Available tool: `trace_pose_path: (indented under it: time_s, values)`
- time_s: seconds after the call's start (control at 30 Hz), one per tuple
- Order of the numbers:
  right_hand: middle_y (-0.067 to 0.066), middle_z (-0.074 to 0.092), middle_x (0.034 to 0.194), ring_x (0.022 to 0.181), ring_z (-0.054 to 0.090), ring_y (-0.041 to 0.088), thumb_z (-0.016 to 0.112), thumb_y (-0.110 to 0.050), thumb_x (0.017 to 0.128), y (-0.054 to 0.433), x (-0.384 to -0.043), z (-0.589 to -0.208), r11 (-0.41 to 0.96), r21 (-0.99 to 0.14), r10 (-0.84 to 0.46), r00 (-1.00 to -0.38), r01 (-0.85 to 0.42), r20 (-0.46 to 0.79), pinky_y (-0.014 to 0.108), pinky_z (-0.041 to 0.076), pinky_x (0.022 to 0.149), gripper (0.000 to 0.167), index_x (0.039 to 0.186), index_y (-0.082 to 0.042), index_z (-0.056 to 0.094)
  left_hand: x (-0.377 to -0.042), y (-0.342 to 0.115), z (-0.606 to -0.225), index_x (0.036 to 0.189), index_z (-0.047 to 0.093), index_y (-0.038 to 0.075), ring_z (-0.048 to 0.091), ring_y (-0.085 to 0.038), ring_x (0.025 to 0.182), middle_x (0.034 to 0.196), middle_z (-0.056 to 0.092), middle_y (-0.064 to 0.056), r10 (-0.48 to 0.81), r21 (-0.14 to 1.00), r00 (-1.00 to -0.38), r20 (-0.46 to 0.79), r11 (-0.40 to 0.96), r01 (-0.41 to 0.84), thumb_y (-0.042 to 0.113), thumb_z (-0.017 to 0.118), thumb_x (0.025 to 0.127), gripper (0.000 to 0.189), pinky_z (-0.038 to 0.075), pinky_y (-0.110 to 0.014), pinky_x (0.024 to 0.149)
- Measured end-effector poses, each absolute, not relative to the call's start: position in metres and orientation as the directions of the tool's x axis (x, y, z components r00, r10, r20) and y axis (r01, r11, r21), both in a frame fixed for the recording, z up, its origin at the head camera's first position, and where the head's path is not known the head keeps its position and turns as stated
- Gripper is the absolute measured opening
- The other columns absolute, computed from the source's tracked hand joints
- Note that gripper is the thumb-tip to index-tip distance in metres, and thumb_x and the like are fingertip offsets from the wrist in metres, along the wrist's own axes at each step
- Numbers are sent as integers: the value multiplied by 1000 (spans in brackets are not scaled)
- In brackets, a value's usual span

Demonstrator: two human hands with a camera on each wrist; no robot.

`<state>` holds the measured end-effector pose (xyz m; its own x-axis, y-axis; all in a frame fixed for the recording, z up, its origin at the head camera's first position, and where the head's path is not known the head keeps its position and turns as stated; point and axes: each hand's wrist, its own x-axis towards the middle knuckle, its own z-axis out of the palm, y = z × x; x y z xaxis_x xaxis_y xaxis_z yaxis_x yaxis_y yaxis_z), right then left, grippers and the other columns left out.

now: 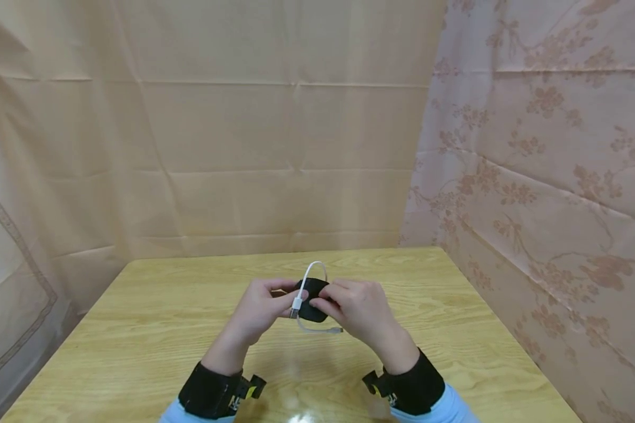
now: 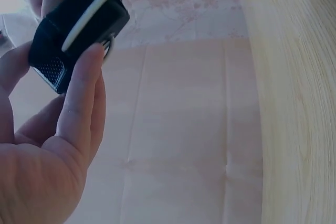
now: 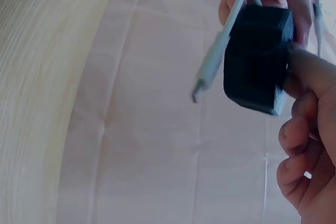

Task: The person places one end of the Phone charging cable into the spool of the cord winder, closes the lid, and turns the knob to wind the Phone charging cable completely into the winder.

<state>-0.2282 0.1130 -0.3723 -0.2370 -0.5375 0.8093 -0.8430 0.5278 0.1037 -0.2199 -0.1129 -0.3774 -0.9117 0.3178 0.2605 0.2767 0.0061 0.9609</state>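
A small black box with rounded corners (image 1: pixel 314 288) is held up over the wooden table between both hands. My left hand (image 1: pixel 259 305) grips its left side, thumb across the front and fingers behind. On the opposite side my right hand (image 1: pixel 362 308) pinches the edge between thumb and forefinger, its other fingers curled in. A perforated grille (image 2: pixel 50 72) shows on one end of the box in the left wrist view. The white USB cable (image 1: pixel 304 275) loops above the box. Its USB plug (image 1: pixel 296 304) lies by my left thumb, and the slimmer connector (image 1: pixel 334 331) hangs below the box.
The light wood table (image 1: pixel 153 329) stretches out below the hands. A beige curtain (image 1: pixel 243 129) hangs behind it, and a pink floral curtain (image 1: pixel 550 176) runs along the right. Black straps (image 1: pixel 420 382) with small cameras circle both wrists.
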Motion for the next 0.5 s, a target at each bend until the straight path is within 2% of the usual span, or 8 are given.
trace_pose_path:
  time_s: [0.3, 0.5]
  values:
    - [-8, 53, 61, 46, 45, 5, 75, -22, 91, 105, -223, -375, 625, 30, -474, -349, -780, 809, 19, 34, 42, 25, 71, -16, 62, -218, -106, -377, 106, 75, -2, 73, -28, 87, 100, 72, -17, 237, 942, -918, 317, 36, 335, 16, 78, 92, 23, 61, -40, 72]
    - [-7, 52, 58, 47, 47, 7, 69, -16, 94, 99, -219, -377, 685, -64, -410, -457, -725, 789, 21, 34, 42, 30, 66, -17, 56, -216, -102, -378, 109, 75, 0, 73, -27, 87, 103, 73, -15, 198, 913, -900, 388, 50, 404, 15, 80, 91, 24, 61, -40, 68]
